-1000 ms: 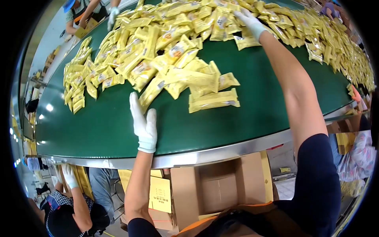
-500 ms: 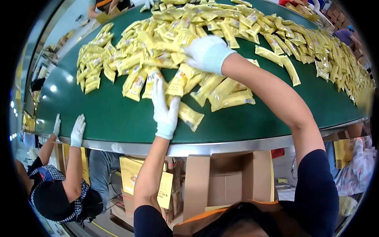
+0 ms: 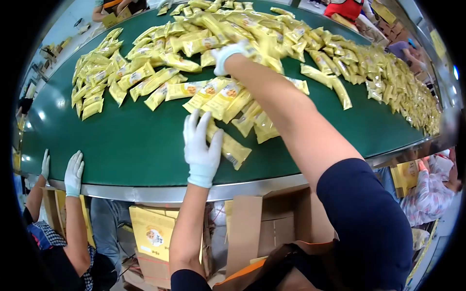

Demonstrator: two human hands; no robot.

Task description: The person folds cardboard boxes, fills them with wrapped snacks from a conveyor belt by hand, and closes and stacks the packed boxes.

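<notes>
Yellow wrapped packets (image 3: 194,43) lie heaped across the green table surface (image 3: 136,150). My left hand (image 3: 201,145), in a white glove, rests at the near side of the heap with its fingers apart, touching a single packet (image 3: 230,146) beside its fingertips. Farther in, my right hand (image 3: 232,54), also gloved, reaches onto the heap; its fingers are blurred and partly lost among the packets. Between my hands several packets (image 3: 221,97) lie side by side at a slant.
An open cardboard box (image 3: 276,230) stands below the metal edge (image 3: 233,190). Left of it is a yellow printed carton (image 3: 153,235). A co-worker's gloved hands (image 3: 74,174) rest near the left edge. Other people stand across the table and at the right.
My right hand has moved left over the heap, and packets now lie more in line between my hands. My left hand has spread its fingers. The co-worker's hands have come onto the table edge.
</notes>
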